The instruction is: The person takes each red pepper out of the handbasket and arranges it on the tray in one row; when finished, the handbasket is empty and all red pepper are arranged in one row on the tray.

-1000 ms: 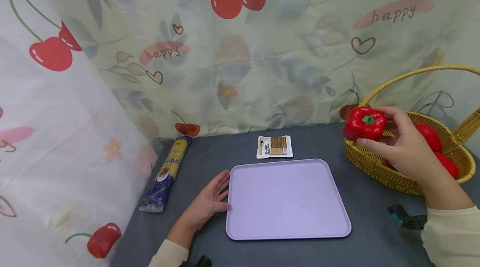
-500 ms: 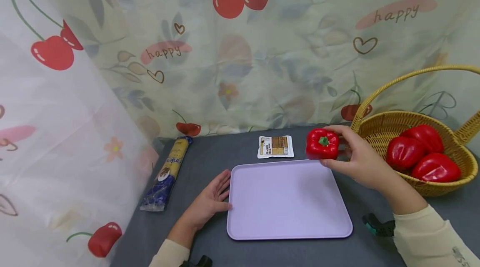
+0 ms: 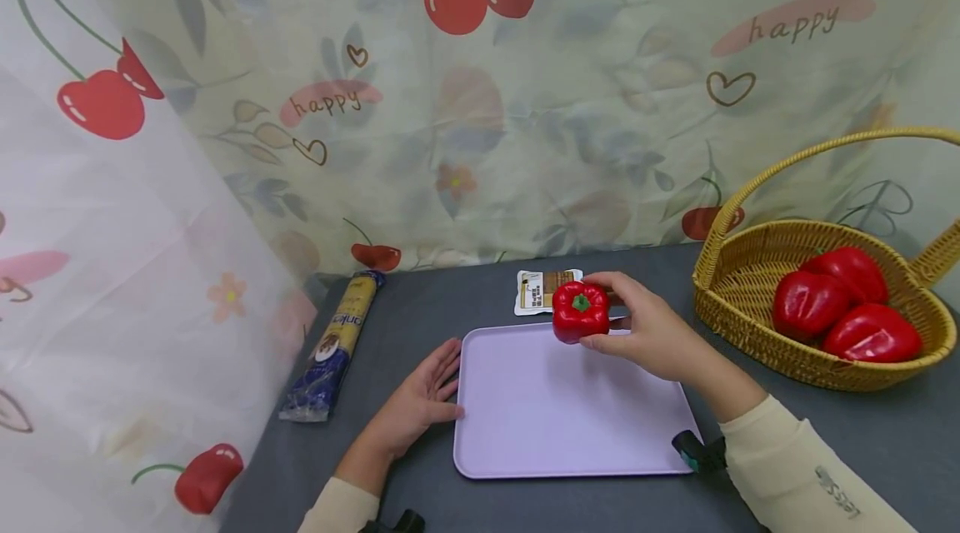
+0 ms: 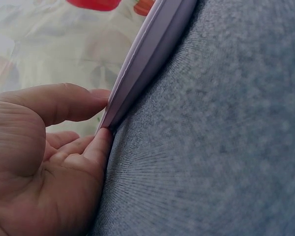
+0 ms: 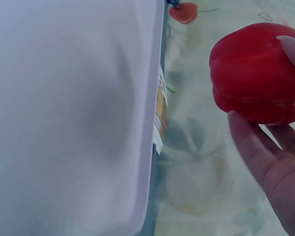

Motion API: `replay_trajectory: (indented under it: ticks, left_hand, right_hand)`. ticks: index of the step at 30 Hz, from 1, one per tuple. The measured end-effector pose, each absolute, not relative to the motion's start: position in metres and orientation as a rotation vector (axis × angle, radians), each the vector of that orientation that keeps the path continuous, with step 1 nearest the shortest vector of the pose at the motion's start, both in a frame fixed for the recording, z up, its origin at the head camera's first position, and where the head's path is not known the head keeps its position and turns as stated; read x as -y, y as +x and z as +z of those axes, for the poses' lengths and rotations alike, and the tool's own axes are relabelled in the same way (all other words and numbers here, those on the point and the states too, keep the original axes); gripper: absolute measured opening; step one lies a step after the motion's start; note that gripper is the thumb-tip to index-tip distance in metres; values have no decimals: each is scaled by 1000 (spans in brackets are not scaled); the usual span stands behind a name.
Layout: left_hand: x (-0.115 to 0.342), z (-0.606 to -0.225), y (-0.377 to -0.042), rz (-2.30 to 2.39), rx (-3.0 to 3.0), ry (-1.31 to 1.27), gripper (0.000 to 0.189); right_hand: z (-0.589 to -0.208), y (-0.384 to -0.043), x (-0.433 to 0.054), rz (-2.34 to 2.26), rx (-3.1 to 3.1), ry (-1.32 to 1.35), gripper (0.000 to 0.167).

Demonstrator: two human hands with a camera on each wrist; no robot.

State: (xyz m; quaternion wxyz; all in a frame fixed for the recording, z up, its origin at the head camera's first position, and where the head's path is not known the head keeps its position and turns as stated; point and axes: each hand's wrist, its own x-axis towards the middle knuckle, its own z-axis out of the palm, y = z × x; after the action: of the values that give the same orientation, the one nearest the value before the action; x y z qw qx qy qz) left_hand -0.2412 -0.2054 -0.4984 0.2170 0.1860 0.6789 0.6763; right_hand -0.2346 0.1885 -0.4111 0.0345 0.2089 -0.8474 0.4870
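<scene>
My right hand (image 3: pixel 651 335) holds a red bell pepper (image 3: pixel 581 312) above the far part of a lilac tray (image 3: pixel 570 433). Thumb and fingers grip it from the right, its green stem facing the head camera. In the right wrist view, the pepper (image 5: pixel 255 73) is off the tray surface, with fingertips against its side. My left hand (image 3: pixel 411 408) rests at the tray's left edge. In the left wrist view, the thumb and fingertips touch the tray's rim (image 4: pixel 132 73), the fingers fairly straight.
A wicker basket (image 3: pixel 750 341) with a tall handle stands at the right, holding several red bell peppers (image 3: pixel 873 333). Behind the tray lies a small printed packet (image 3: pixel 531 293), partly covered by the held pepper. A long blue and yellow package (image 3: pixel 333 350) lies at the left. A cherry-print cloth hangs behind.
My right hand has carried the bell pepper leftward from the basket to over the tray. The left hand has stayed at the tray's edge.
</scene>
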Motion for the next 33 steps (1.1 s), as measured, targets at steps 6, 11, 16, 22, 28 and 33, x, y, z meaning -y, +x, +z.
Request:
replay_trajectory:
  ticks: [6, 11, 16, 22, 28, 33]
  left_hand:
    - [206, -498, -241, 1868, -1877, 514, 105]
    - [206, -498, -241, 1867, -1878, 512, 105]
    - [206, -499, -242, 1862, -1893, 500, 106]
    - [205, -499, -241, 1866, -1885, 480, 106]
    - [205, -499, -242, 1872, -1890, 460, 106]
    - [205, -500, -243, 1872, -1890, 451, 106]
  right_hand:
    - [-416, -244, -170, 1556, 2621, 635, 82]
    - [-420, -253, -152, 1657, 2646, 645, 83]
    - [-431, -261, -135, 1702, 2682, 642, 82]
    - [-448, -270, -114, 1718, 2717, 648, 73]
    - [-452, -276, -94, 1694, 2762, 629, 71]
    - [-451, -281, -78, 1675, 2768, 625, 69]
